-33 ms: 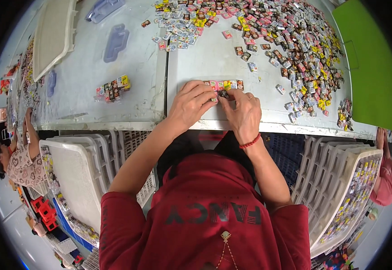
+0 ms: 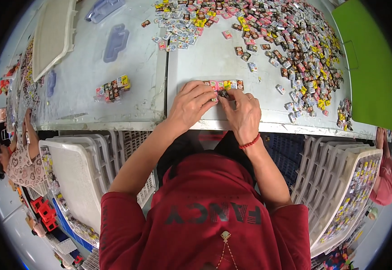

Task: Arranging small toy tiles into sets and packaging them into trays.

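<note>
1. Small coloured packs [image 2: 226,84] lie in a short row on the worktop [image 2: 196,67], between the two hands and just beyond them; a loose heap [image 2: 290,45] of similar packs spreads farther back and to the right.
2. The left hand [image 2: 189,103] is curled, with its fingertips at the left part of the row; whether it grips a pack, I cannot tell.
3. The right hand [image 2: 244,110] has thumb and forefinger near together, touching a dark pack [image 2: 223,94]; whether they hold it firmly, I cannot tell.
4. To the left, well apart from the hands, lies a bundle [image 2: 113,90] of packs, with clear plastic about it.
5. Beyond this bundle are blue-violet shaped trays [image 2: 116,42] and a large whitish tray [image 2: 52,36] with a raised rim.
6. Below the worktop edge, at right, whitish crates [image 2: 335,180] stand close together; the outermost contains many packs.
7. At left stand similar crates [image 2: 70,157], with packs visible along their outer side.
</note>
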The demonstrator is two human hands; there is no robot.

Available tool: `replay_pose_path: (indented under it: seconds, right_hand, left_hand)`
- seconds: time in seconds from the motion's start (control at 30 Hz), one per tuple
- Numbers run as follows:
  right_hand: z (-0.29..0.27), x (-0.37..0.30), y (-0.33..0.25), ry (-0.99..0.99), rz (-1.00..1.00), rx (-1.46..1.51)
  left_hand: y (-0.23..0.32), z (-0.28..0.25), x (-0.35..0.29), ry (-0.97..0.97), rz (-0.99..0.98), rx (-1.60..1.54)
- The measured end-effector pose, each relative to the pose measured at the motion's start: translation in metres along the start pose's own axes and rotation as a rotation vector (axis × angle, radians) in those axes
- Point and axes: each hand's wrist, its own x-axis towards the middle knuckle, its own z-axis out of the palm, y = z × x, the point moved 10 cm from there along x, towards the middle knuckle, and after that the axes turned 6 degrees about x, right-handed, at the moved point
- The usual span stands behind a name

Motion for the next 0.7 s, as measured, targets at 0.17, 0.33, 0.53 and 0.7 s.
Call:
replay_pose_path:
  seconds: [0.17, 0.33, 0.53, 0.7]
  right_hand:
    - [-0.008, -0.012, 0.027, 0.136, 0.171, 0.297]
    - [-0.017, -0.015, 0.043, 0.169, 0.234, 0.347]
    - [-0.024, -0.022, 0.053, 0.141, 0.254, 0.299]
    - [-0.026, -0.021, 0.035, 0.154, 0.155, 0.275]
  left_hand:
    - [-0.002, 0.002, -0.005, 0.067, -0.008, -0.018]
    - [0.001, -0.005, -0.003, 0.094, -0.025, -0.013]
    - [0.013, 0.008, 0.014, 0.062, -0.037, 0.015]
    - [0.005, 0.016, 0.004, 0.064, -0.051, -0.039]
